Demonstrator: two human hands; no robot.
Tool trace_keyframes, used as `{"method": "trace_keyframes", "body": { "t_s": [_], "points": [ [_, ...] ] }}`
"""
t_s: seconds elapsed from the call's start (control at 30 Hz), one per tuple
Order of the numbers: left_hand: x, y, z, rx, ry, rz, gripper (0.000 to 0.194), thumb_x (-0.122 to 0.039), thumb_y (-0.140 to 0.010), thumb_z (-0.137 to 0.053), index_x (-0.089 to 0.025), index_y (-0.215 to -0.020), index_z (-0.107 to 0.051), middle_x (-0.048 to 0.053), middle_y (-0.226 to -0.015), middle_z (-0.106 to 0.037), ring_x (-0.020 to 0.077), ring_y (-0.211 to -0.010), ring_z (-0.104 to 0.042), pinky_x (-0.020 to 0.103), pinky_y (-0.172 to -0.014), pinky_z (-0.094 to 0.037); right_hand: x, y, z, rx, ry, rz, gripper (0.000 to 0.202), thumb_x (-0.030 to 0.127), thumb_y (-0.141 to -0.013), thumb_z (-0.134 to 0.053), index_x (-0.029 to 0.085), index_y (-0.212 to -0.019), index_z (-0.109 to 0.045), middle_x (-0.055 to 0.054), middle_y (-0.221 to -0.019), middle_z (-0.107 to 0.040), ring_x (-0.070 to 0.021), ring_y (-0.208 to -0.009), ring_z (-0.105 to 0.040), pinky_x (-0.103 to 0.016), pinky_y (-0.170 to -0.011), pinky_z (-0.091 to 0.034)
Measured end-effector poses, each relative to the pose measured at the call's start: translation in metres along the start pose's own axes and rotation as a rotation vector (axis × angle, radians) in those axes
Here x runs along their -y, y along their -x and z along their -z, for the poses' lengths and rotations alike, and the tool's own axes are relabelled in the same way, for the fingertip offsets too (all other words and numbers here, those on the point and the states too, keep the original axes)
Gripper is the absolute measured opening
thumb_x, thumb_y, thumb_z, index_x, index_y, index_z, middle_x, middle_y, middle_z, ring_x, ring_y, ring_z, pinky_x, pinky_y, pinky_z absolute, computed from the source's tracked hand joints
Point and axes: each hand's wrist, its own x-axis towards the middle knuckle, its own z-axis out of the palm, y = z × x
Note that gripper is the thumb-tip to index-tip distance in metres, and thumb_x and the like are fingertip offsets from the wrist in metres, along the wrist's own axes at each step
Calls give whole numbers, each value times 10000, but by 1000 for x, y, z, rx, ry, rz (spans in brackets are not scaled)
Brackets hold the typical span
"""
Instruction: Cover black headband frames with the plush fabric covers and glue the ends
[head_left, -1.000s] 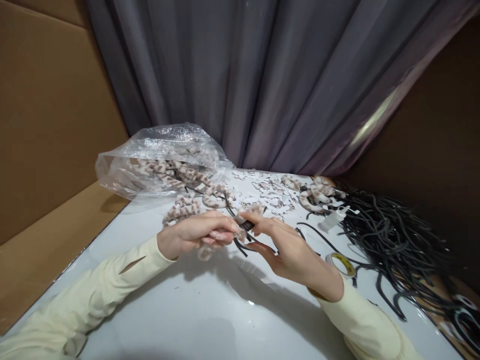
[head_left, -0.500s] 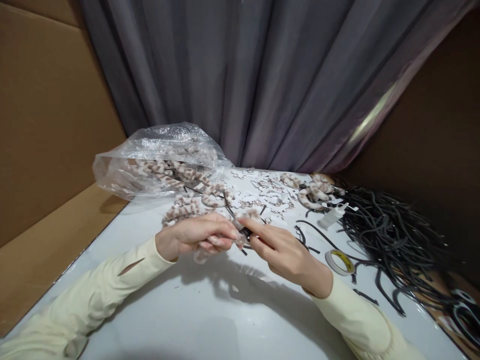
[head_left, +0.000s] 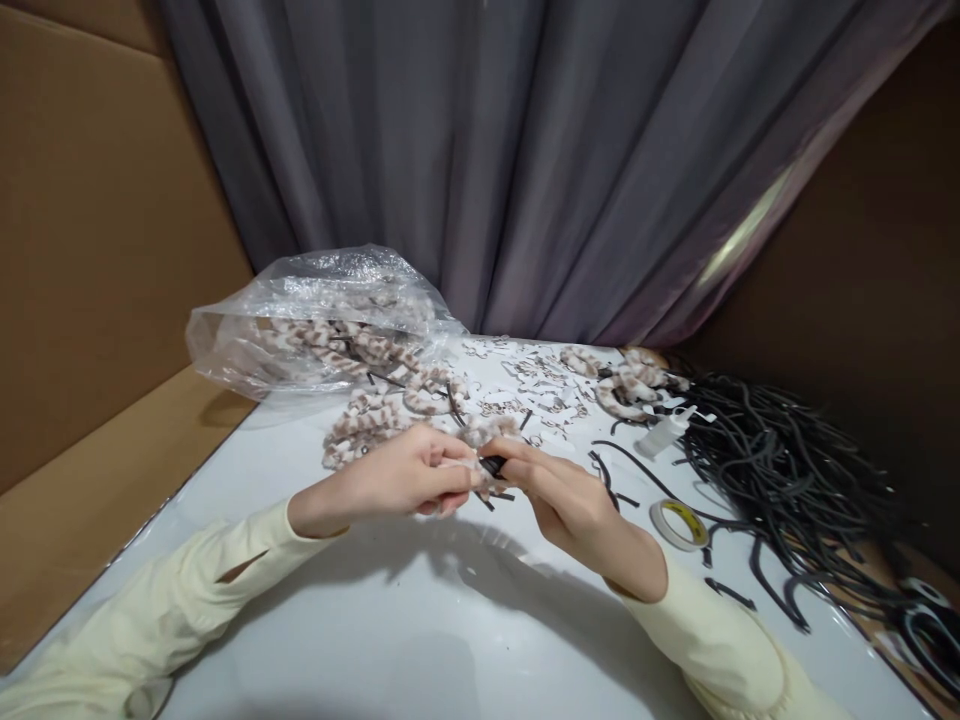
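My left hand (head_left: pixel 420 472) is closed on a piece of white and brown furry fabric (head_left: pixel 487 486), partly hidden by the fingers. Thumb and fingers of my right hand (head_left: pixel 566 500) pinch a short thick black piece (head_left: pixel 493 465), which looks like cord, at the end of that fabric. Both hands meet above the middle of the table. Just behind them lie striped furry strips (head_left: pixel 367 425) and a small furry piece (head_left: pixel 491 428).
A clear plastic bag (head_left: pixel 322 300) with striped furry strips stands at the back left. Fabric scraps (head_left: pixel 544 385) litter the back. To the right are a glue bottle (head_left: pixel 664 432), a tape roll (head_left: pixel 680 525), a heap of black cords (head_left: pixel 780 470) and more furry strips (head_left: pixel 630 385).
My left hand has shifted slightly left and turned, its fingers now curled closer together. More of the black piece shows between the hands. My right hand has barely moved.
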Motion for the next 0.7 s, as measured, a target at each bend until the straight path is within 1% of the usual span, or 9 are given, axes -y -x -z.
{"method": "trace_keyframes", "body": {
  "t_s": [0.07, 0.17, 0.3, 0.4, 0.5, 0.6, 0.7],
  "points": [
    [0, 2, -2, -38, -106, -44, 280, -274, -809, -464, -150, -561, -499, -38, -478, -475, 67, -435, -389, 189, -440, -278, 1, 0, -1, 13, 20, -8, 330, -49, -801, -317, 168, -1007, -457, -144, -1115, -596, -155, -1019, -586, -259, -780, -517],
    [2, 4, -6, -114, -263, -113, 299, -244, -817, -446, -154, -539, -508, -30, -504, -505, 82, -489, -428, 195, -485, -298, 4, 1, -2, 36, 70, -15, 356, -57, -789, -307, 168, -1031, -440, -153, -1112, -586, -171, -999, -591, -261, -728, -519],
    [5, 6, -12, -180, -379, -176, 301, -193, -817, -431, -161, -522, -480, -46, -477, -497, 71, -471, -424, 184, -498, -301, 8, 3, -4, 73, 96, -55, 367, -58, -778, -309, 175, -1032, -435, -150, -1112, -572, -198, -1000, -589, -284, -727, -510],
    [5, 7, -16, -202, -412, -200, 259, -157, -801, -432, -167, -543, -454, -55, -474, -497, 65, -459, -428, 177, -500, -305, 9, 2, -6, 71, 0, -116, 333, -42, -794, -315, 183, -1003, -443, -126, -1078, -579, -178, -975, -592, -264, -735, -505],
    [7, 7, -17, -217, -435, -219, 240, -147, -796, -424, -172, -558, -440, -52, -479, -495, 69, -468, -442, 180, -509, -308, 9, 1, -8, 40, -103, -192, 262, 1, -831, -345, 188, -983, -449, -100, -1018, -596, -137, -845, -607, -224, -690, -496],
    [9, 7, -18, -222, -459, -232, 221, -153, -800, -417, -174, -580, -424, -52, -492, -474, 72, -479, -438, 188, -516, -300, 9, -1, -7, 42, -209, -321, 187, 65, -865, -391, 189, -994, -447, -78, -966, -608, -109, -715, -601, -212, -647, -485],
    [11, 7, -20, -245, -521, -286, 208, -165, -814, -408, -177, -606, -396, -53, -522, -410, 72, -479, -385, 203, -504, -262, 10, -4, -3, 74, -355, -458, 136, 160, -894, -436, 188, -1027, -433, -66, -952, -607, -95, -651, -600, -213, -615, -480]
  ]
}}
